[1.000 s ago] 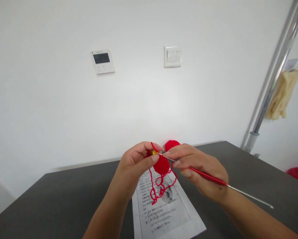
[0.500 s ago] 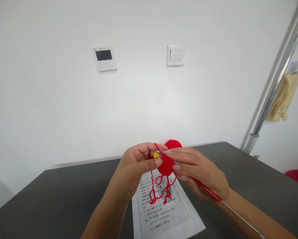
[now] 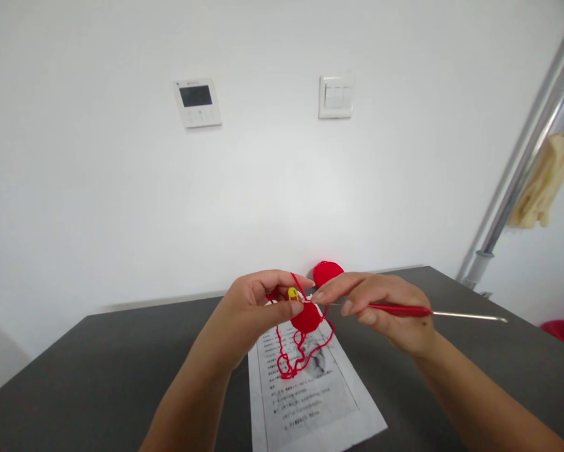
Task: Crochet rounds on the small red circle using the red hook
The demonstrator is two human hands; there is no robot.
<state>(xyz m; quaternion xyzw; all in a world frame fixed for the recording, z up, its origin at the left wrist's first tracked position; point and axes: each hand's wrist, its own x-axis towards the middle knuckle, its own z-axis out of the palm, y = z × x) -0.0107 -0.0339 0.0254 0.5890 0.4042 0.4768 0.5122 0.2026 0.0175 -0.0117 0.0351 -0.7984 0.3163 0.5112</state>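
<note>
We pinch the red piece in our left hand and the hook in our right hand; slack yarn may snag and drop the loop.

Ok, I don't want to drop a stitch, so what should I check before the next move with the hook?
Disc grip: left hand pinches the disc: ok.
Hook grip: right hand holds the hook: ok.
Hook tip in a loop: cannot tell, fingertips hide it.
Stitch count: marker sits at the disc's edge: ok.
Feed: loose yarn hangs in crossing loops over the sheet: not ok.
Supply: ball sits just behind the hands: ok.
</note>
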